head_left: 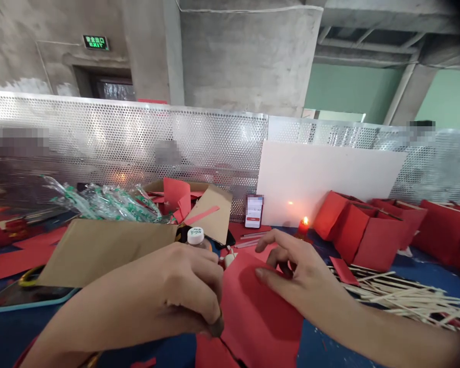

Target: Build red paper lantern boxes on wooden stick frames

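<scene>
A folded piece of red paper (260,312) stands in front of me at the lower middle, with a dark gap along its lower left edge. My left hand (187,286) is closed in a pinch at that left edge, fingertips partly hidden. Over the paper's top edge, my right hand (291,266) has its thumb and fingers apart and curved; the thumb is against or very close to the paper. Just behind my left hand stands a bottle with a white cap (195,235).
Red paper boxes (371,237) and loose wooden sticks (410,296) lie right. A lit red candle (303,226) burns beyond my right hand, near an upright phone (254,211). Cardboard (111,250) and plastic-wrapped items (111,202) lie left. A perforated metal panel (214,138) stands behind.
</scene>
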Tool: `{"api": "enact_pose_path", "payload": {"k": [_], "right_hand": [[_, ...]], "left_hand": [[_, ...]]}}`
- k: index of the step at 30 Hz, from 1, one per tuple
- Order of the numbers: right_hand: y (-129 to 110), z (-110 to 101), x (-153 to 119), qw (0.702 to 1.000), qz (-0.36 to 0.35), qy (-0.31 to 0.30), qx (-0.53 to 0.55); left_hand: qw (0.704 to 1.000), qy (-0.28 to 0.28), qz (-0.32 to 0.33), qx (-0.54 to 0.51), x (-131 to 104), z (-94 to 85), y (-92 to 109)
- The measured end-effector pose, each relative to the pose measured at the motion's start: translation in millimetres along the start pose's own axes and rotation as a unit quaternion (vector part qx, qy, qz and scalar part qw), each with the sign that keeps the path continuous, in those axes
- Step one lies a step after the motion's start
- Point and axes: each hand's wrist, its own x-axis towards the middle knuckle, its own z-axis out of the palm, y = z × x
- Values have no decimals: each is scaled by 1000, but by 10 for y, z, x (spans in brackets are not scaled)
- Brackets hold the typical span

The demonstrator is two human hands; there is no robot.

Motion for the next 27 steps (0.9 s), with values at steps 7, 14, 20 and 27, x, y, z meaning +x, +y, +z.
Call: {"api": "enact_pose_path", "payload": {"k": [7, 14, 20, 27], "right_hand": [[-31, -164, 15, 994, -52, -84, -47], [-97, -204, -130, 959, -206, -65, -184], [-14, -174, -299, 931, -246, -17, -270], [56, -181, -278, 887, -272, 14, -374]], "left_hand": [[1000, -1, 12, 14, 10, -21, 3], [1000, -8, 18, 19, 14, -10, -17], [1000, 0, 22, 14, 36, 8, -31], [1000, 4, -4, 21, 3, -2, -61]]}}
